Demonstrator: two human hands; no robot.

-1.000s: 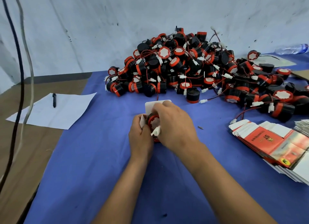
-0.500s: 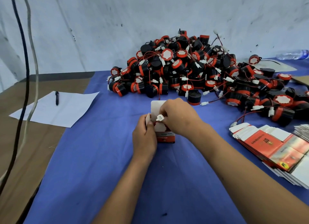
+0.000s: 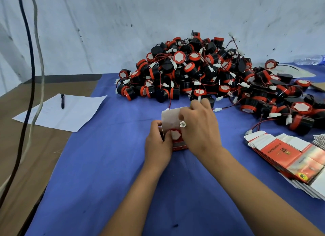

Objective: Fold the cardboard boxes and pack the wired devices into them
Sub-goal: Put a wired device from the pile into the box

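Note:
A small red and white cardboard box (image 3: 177, 145) stands on the blue cloth with its white top flap (image 3: 169, 118) open and raised. Inside its mouth sits a black and red wired device (image 3: 175, 134), white face showing. My left hand (image 3: 158, 145) grips the box's left side. My right hand (image 3: 200, 130) covers the box's right side, fingers curled at the flap and the device's white connector (image 3: 182, 124) by the thumb. A big pile of wired devices (image 3: 202, 73) lies behind. Flat unfolded boxes (image 3: 288, 154) are stacked at the right.
A white sheet of paper (image 3: 70, 112) with a black pen (image 3: 62, 101) lies on the brown table at the left. Two cables (image 3: 32, 77) hang down at the far left. A plastic bottle (image 3: 309, 59) lies at the far right by the wall.
The device has gone down into the box, which now stands upright on the cloth. My right hand moved from the device's front to the flap and connector.

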